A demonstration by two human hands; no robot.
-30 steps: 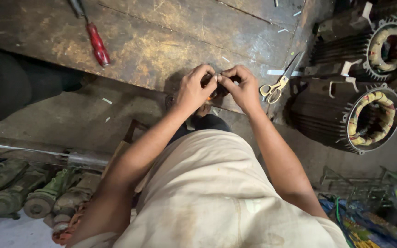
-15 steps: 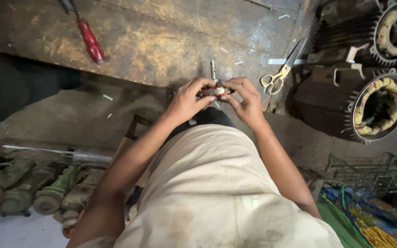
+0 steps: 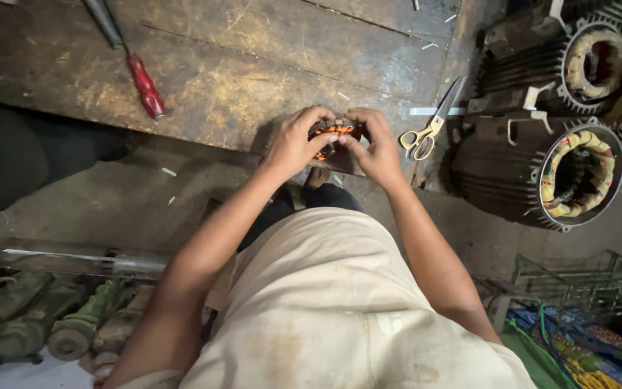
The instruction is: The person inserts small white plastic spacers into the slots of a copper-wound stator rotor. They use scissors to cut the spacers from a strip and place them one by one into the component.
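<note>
Both hands meet at the near edge of the worn wooden table (image 3: pixel 268 65), just ahead of the person's pale shirt (image 3: pixel 325 302). The left hand (image 3: pixel 293 144) and the right hand (image 3: pixel 374 148) are curled closed around a small round stator (image 3: pixel 332 132) wound with orange-copper wire, fingers wrapped over its rim from either side, thumbs pressed near the middle. Most of the piece is hidden by the fingers, so its full shape cannot be told.

It is likely dense for its size, with a stiff metal core, while the thin wire windings look delicate and easy to nick or bend. The outer rim seems the safest place to grip, keeping pressure off the coils; the two-sided hold used here suits that.

Just right of the right hand lie scissors (image 3: pixel 426 130) with yellow handles, blades pointing away, close enough to brush with a wrist. Farther left on the table rests a red-handled screwdriver (image 3: pixel 145 86), well apart. Beyond the table's right edge stand two large finned motor housings (image 3: pixel 541 166), their windings exposed, crowding that side. On the floor at the near left lie a long glass tube (image 3: pixel 73 259) and several greenish motor bodies (image 3: pixel 59 331).
</note>
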